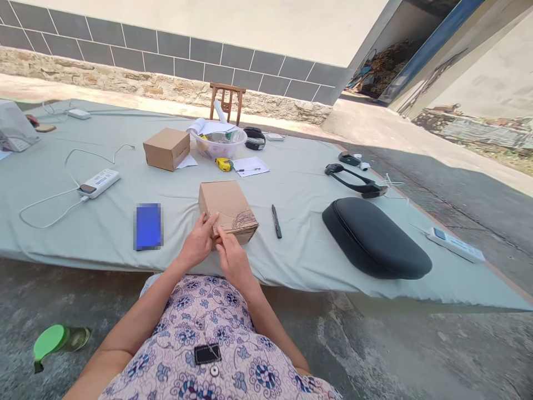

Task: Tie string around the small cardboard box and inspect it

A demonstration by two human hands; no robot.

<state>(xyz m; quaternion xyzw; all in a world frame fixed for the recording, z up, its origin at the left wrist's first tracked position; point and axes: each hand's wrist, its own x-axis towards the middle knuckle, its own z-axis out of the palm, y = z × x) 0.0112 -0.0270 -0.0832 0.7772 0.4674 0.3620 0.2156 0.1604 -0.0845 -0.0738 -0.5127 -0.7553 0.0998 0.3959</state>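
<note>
A brown cardboard box [228, 211] sits at the near edge of a pale green cloth-covered table [291, 261], with dark scribbled lines on its front corner. My left hand [199, 241] presses its fingers against the box's near face. My right hand [233, 258] is right beside it, its fingertips pinching the lower edge of the box. A black pen [276, 221] lies to the right of the box, apart from both hands.
A second cardboard box [166, 149], a clear plastic bowl [219, 143] holding papers, and a yellow tape measure [224, 164] stand farther along the table. Nearby lie a white power bank [99, 183], a blurred blue rectangle [148, 226], and a black cushion [375, 239]. A green-capped bottle [60, 341] lies on the concrete.
</note>
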